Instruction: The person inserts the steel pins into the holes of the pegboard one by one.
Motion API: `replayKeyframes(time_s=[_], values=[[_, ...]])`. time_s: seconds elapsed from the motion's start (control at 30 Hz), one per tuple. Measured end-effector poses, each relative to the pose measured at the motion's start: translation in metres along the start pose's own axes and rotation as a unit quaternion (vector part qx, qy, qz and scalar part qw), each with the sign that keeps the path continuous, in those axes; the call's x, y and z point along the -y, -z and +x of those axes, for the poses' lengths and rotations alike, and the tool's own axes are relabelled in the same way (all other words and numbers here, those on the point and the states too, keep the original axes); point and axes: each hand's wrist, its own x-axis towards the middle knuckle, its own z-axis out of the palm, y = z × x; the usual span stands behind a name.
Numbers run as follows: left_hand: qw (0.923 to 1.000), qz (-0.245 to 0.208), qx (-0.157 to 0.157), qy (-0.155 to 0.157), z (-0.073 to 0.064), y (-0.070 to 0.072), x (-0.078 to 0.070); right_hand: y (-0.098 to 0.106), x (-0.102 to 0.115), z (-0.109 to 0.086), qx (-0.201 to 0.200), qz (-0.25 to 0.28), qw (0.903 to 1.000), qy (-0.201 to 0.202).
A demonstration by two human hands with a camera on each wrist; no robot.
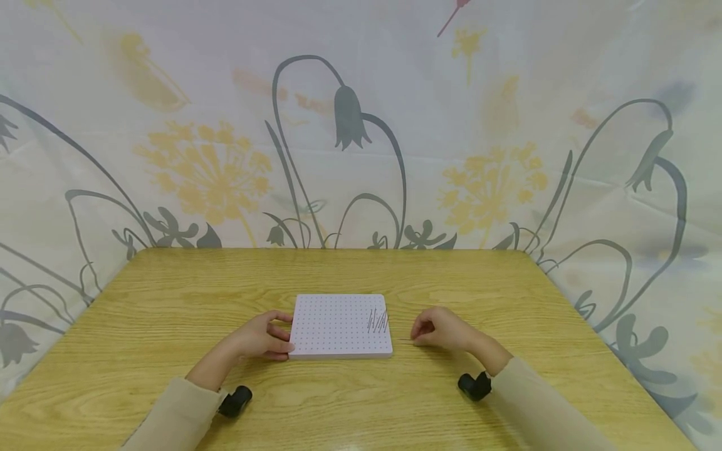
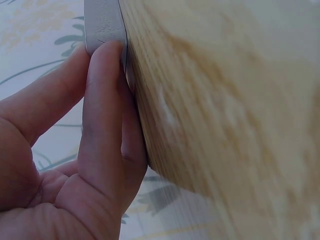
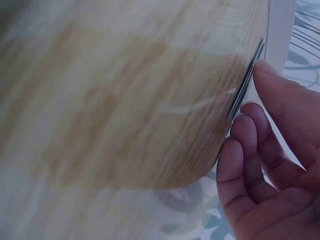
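Note:
A white pegboard (image 1: pixel 338 326) with rows of small holes lies flat on the table. Several thin dark rods (image 1: pixel 376 321) stand slanting from its right part. At its left side my left hand (image 1: pixel 267 336) grips the edge, thumb on the near corner and fingers along the side; the left wrist view shows fingertips against the board's edge (image 2: pixel 104 22). To the right of the board, my right hand (image 1: pixel 442 329) is low at the table with bent fingers. Thin metal rods (image 3: pixel 246 79) lie on the table by its fingertips; thumb and fingers are apart, touching or nearly touching them.
The wooden table (image 1: pixel 338 401) reaches back to a hanging cloth (image 1: pixel 429 181) printed with flowers. Black wrist cameras (image 1: pixel 235 401) sit beside both forearms, close above the tabletop. In the right wrist view, the rods standing in the board (image 3: pixel 281 35) rise near the thumb.

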Motion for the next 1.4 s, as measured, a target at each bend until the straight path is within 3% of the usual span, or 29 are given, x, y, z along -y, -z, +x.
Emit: replayKeyframes(time_s=[0.43, 0.93, 1.4], values=[[1.0000, -0.006, -0.002, 0.004, -0.0001, -0.0002, -0.0026, 0.0005, 0.0017, 0.0060, 0.049, -0.005, 0.9981, -0.038], [1.0000, -0.004, -0.003, 0.004, -0.0009, 0.0001, -0.0023, 0.0025, 0.0029, 0.0045, 0.064, -0.021, 0.9976, -0.019], [1.0000, -0.005, -0.001, 0.001, 0.0001, 0.0005, 0.0009, 0.0003, 0.0064, 0.0057, -0.044, 0.004, 0.9990, -0.012]])
